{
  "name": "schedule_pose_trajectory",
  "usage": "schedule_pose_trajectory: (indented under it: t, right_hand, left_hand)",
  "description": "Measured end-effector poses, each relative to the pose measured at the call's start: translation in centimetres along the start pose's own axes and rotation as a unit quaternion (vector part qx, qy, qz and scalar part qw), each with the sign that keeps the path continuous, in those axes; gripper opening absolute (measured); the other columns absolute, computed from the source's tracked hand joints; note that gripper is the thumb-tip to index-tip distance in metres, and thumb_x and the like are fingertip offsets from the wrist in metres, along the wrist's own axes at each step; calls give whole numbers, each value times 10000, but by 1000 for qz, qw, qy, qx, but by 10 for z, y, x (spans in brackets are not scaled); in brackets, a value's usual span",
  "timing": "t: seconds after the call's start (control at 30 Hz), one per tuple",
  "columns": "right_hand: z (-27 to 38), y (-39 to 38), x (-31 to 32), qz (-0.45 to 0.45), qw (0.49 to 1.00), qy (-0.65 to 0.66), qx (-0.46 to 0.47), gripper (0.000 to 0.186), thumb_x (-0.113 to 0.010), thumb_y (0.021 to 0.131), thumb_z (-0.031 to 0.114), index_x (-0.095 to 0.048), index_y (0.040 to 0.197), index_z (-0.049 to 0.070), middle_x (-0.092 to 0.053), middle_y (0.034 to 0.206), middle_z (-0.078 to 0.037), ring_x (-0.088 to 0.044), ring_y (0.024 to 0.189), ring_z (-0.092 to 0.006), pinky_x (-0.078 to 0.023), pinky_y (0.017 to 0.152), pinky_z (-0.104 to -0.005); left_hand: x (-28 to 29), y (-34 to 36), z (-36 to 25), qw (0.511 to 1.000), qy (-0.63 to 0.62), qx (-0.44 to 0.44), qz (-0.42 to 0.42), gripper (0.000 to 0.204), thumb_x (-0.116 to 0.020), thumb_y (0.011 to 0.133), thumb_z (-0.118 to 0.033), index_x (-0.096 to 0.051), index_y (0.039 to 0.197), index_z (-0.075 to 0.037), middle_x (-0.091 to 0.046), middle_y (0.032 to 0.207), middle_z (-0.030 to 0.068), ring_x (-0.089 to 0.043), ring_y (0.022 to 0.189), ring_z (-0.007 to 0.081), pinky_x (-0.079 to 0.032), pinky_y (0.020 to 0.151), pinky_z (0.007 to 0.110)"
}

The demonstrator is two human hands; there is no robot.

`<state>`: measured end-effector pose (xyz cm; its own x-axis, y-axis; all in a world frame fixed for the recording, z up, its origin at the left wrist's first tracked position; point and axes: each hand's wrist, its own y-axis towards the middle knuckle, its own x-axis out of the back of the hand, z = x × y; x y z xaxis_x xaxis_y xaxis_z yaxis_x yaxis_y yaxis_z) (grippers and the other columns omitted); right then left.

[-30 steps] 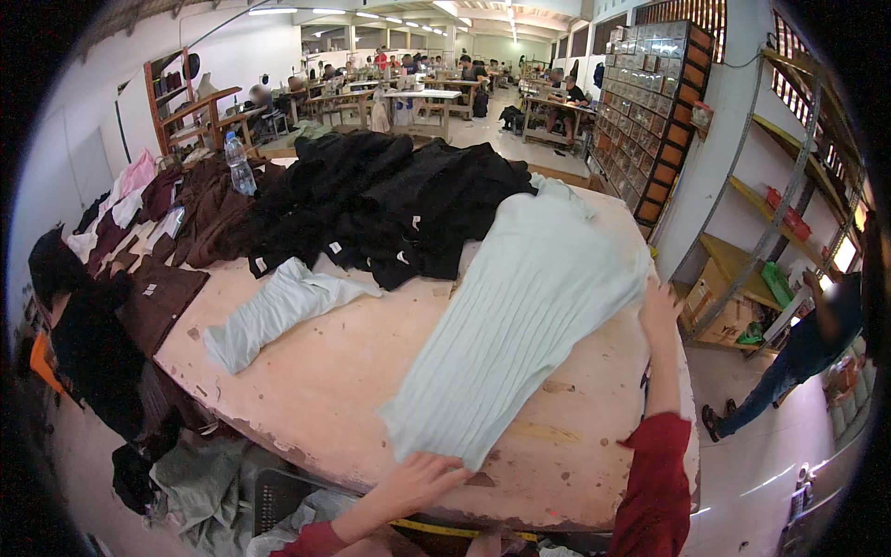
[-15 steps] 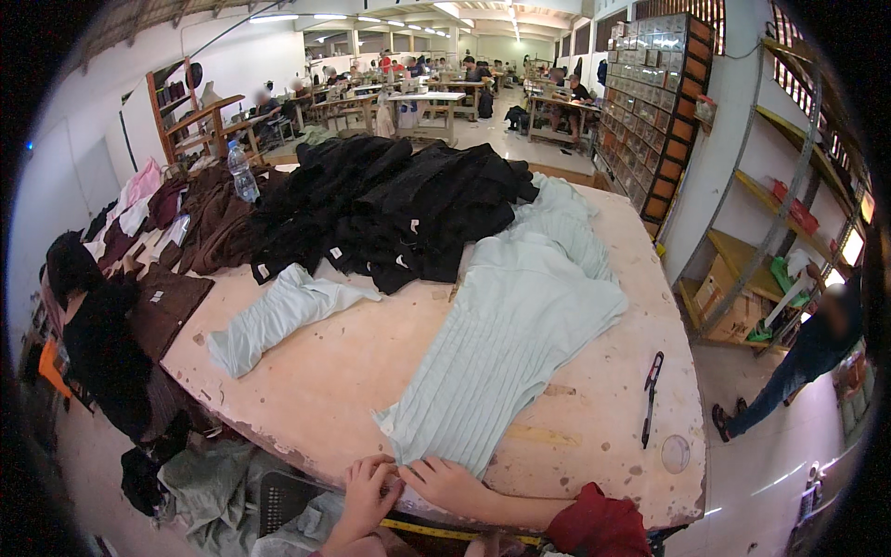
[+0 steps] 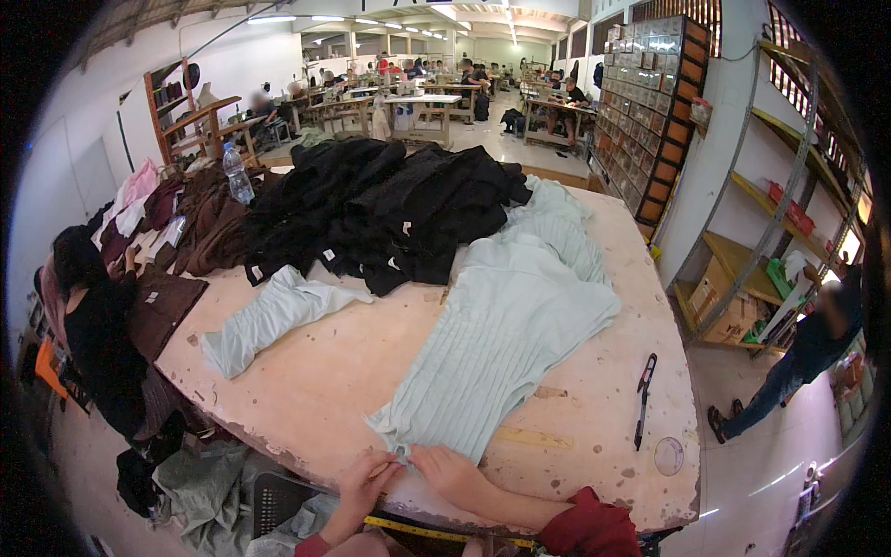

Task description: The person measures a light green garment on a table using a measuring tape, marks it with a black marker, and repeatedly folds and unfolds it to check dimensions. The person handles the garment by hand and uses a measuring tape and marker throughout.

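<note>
A pale mint-green pleated garment lies spread over the table, its pleats running down toward me. At its near corner my left hand pinches the edge with closed fingers. My right hand is closed on the same edge just beside it, and a small bit of cloth shows bunched between the two hands. The fingertips partly hide how the edge is held. A second, smaller mint-green cloth piece lies crumpled to the left, apart from my hands.
Black garments are heaped at the table's far side, with a water bottle beside them. A black pen lies right. A yellow tape measure runs along the near edge. One co-worker stands left; another person is right.
Both hands have drawn slightly apart, bunching the garment's near corner between them. The co-worker at left has turned and reaches a hand toward the piled clothes.
</note>
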<state>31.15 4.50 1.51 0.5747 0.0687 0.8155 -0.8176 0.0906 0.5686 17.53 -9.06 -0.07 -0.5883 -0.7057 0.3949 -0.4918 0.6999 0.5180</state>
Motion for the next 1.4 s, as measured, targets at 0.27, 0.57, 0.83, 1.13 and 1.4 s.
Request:
schedule_pose_trajectory:
  t: [0.27, 0.57, 0.83, 1.13, 1.4]
  right_hand:
    - [-5, 28, 48, -55, 959, 231, -156, 130, -603, 910, 152, -571, 947, 32, -577, 817, -127, -608, 725, -296, -500, 632, -368]
    - [-16, 37, 112, 33, 982, 160, -97, 280, -646, 844, 135, -519, 1060, 11, -575, 952, -172, -610, 799, -321, -512, 707, -393]
    - [-16, 30, 108, -1, 997, 65, -34, 390, -695, 773, 125, -524, 1101, 3, -555, 1079, -169, -599, 897, -346, -514, 766, -405]
    - [-33, 40, 126, -83, 968, 209, -115, 273, -664, 769, -29, -626, 1032, 30, -594, 1060, -127, -602, 925, -269, -501, 778, -340]
    - [-49, 35, 147, -37, 953, 253, -165, 260, -615, 693, -100, -612, 923, 22, -641, 1050, -119, -639, 934, -252, -495, 801, -308]
  left_hand:
    - [2, 64, -37, 960, 109, -253, 50, 334, -782, 682, -47, -659, 993, -42, -653, 1073, 92, -604, 985, 249, -483, 840, 393]
    - [6, 87, -21, 972, -58, -227, 6, 283, -774, 719, 8, -578, 919, -33, -664, 977, 126, -630, 914, 262, -487, 829, 360]
    - [-10, 98, -27, 975, -181, -95, -84, 259, -685, 808, 97, -504, 941, -32, -647, 950, 150, -625, 876, 210, -492, 772, 298]
    - [2, 97, -28, 952, -297, -69, -30, 247, -697, 785, 109, -531, 919, -16, -644, 975, 161, -648, 952, 245, -525, 844, 335]
    - [13, 100, -37, 974, -179, -138, -2, 222, -747, 725, 98, -594, 848, -6, -672, 957, 174, -672, 941, 264, -567, 773, 348]
